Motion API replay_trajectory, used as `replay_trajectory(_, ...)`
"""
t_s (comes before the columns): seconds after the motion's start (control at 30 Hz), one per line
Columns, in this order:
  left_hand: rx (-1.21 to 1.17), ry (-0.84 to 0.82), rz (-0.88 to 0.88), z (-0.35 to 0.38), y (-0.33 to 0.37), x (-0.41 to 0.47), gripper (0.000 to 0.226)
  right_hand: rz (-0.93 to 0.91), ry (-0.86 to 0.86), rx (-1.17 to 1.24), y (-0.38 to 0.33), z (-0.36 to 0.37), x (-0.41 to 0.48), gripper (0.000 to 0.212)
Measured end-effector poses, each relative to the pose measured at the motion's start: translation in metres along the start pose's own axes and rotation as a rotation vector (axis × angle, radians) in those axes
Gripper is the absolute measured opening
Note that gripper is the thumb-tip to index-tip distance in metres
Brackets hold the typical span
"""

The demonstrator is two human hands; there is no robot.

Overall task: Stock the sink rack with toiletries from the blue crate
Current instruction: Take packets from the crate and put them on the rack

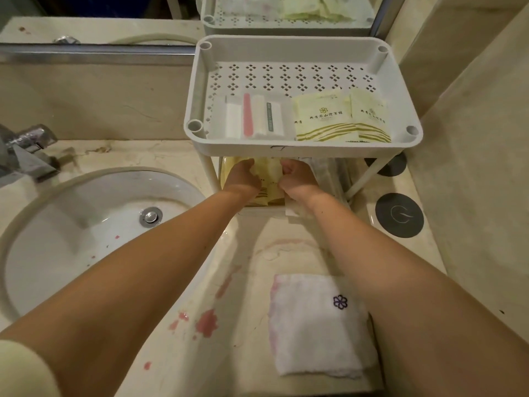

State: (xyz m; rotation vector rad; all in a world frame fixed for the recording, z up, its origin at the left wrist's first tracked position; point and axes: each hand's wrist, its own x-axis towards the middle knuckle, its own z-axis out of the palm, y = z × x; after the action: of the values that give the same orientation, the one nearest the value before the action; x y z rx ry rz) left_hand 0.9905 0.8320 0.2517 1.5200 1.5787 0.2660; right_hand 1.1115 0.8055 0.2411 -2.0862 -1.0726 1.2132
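White plastic rack (303, 144), two tiers, on the marble counter (246, 253) beside the sink (86, 224). The upper tier overhangs and partly hides my left hand (243, 179) and right hand (297, 179), both closed on yellow packets (269, 173) in the lower tier. Upper tier: two yellow sachets (323, 116), perhaps four slim wrapped items (254, 116). One folded towel (317, 322) nearby.

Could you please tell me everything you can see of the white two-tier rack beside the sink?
The rack looks like white plastic: a rounded rectangular top tray with a diamond-perforated floor, corner sockets and slim legs. It stands upright on the counter. The top tray holds yellow-green packets and clear-wrapped toiletries. The left hand and right hand reach under it.
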Motion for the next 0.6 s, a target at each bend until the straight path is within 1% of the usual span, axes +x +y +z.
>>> replay_trajectory(0.07, -0.017, 0.020, -0.009, 0.001, 0.000, 0.004, 0.054, -0.007, -0.021, -0.013, -0.001, 0.000, 0.001, 0.054)
replay_trajectory(0.17, -0.040, 0.036, -0.024, 0.003, -0.001, 0.008, 0.053, 0.008, -0.044, 0.011, -0.004, 0.001, -0.002, 0.060)
replay_trajectory(0.27, -0.050, 0.033, -0.036, 0.005, -0.003, 0.009, 0.053, 0.011, -0.038, 0.047, -0.006, 0.002, -0.004, 0.062)
replay_trajectory(0.43, -0.069, 0.036, -0.038, 0.004, -0.005, 0.008, 0.059, -0.044, -0.026, 0.061, -0.005, 0.004, -0.004, 0.064)
replay_trajectory(0.6, -0.087, 0.012, 0.015, 0.001, -0.008, -0.002, 0.067, -0.079, -0.006, 0.043, -0.004, 0.004, -0.013, 0.064)
